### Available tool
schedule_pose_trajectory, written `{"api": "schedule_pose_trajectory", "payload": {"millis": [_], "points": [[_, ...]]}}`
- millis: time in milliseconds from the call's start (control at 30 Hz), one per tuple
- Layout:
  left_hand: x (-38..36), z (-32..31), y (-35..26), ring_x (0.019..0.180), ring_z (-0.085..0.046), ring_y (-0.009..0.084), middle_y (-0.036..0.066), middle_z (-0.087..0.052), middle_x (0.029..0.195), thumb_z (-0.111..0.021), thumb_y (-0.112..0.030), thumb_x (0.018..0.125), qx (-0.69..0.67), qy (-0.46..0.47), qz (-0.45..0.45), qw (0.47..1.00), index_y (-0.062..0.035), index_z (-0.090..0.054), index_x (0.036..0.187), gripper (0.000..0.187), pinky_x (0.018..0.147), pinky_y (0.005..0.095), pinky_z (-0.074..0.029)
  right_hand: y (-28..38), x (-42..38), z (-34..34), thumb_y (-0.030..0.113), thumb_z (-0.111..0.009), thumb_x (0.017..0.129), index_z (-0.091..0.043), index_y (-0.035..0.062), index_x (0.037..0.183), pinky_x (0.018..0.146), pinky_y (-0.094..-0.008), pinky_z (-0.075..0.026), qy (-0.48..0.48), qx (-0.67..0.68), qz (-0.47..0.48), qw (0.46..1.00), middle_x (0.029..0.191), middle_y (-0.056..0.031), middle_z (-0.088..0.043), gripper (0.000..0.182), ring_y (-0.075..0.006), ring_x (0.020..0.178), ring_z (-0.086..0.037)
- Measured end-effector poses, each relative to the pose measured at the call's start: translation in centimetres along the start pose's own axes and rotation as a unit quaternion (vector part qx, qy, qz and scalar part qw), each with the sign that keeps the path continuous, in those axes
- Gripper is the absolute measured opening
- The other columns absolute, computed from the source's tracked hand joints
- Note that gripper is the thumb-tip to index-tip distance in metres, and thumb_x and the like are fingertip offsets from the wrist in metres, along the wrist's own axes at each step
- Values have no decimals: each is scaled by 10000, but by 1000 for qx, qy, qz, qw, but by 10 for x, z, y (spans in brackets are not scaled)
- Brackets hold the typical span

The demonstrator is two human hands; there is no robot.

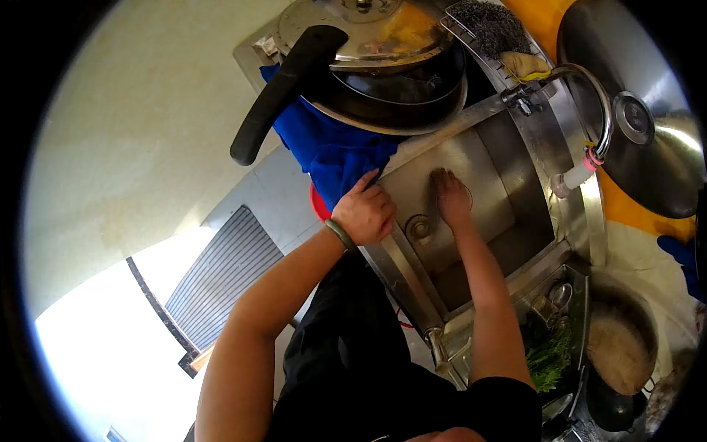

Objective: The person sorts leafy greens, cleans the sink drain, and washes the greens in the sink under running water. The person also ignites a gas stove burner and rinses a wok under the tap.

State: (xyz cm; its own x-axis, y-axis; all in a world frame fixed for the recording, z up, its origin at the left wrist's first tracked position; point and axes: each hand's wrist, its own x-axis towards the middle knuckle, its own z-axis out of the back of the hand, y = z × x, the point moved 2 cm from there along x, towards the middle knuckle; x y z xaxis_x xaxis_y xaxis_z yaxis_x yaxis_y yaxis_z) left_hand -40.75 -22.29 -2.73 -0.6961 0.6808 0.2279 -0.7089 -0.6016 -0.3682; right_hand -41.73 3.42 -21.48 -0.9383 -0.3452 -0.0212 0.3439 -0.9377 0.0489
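My left hand (366, 210) is closed at the front edge of the metal sink (409, 269), its fingers curled beside a blue cloth (324, 147). A greenish bangle (340, 234) circles that wrist. Down in the basin, my right hand (452, 197) reaches to the metal bottom near the round drain (418, 227). Something brown or dark shows at its fingertips, too small to make out. The faucet (605, 110), with a pink and white nozzle (577, 177), curves over the far side of the sink.
A black-handled pan with a glass lid (361, 37) stands left of the sink. Steel wool (486, 28) and a sponge (524, 65) lie on a rack. Behind the faucet leans a large metal lid (633, 81). Green vegetables (546, 357) and a pot (622, 339) are at the right.
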Motion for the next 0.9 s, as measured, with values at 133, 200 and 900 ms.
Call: {"api": "schedule_pose_trajectory", "payload": {"millis": [133,200,900], "points": [[0,4,0,882,-562,214,59,-601,794,-601,-221,663,-4,30,8,1000,-85,-630,796,192,1036,458,-294,-1,-8,-1,123,-451,867,-543,14,1197,1036,-402,-299,46,-67,64,995,1268,-145,-499,360,-300,1255,-366],[0,3,-1,902,-566,214,63,-611,825,-604,-210,662,-14,41,11,999,-81,-638,828,213,1036,466,-294,-6,-29,16,119,-450,863,-563,10,1165,1026,-422,-309,101,-80,55,990,1251,-150,-507,341,-309,1230,-393],[0,-2,2,811,-552,223,57,-566,700,-580,-241,665,6,-9,-9,1000,-87,-615,704,163,1030,448,-301,-51,25,15,149,-591,797,-620,32,991,758,-409,-498,98,106,-179,973,945,-174,-622,229,-325,865,-602]]}}
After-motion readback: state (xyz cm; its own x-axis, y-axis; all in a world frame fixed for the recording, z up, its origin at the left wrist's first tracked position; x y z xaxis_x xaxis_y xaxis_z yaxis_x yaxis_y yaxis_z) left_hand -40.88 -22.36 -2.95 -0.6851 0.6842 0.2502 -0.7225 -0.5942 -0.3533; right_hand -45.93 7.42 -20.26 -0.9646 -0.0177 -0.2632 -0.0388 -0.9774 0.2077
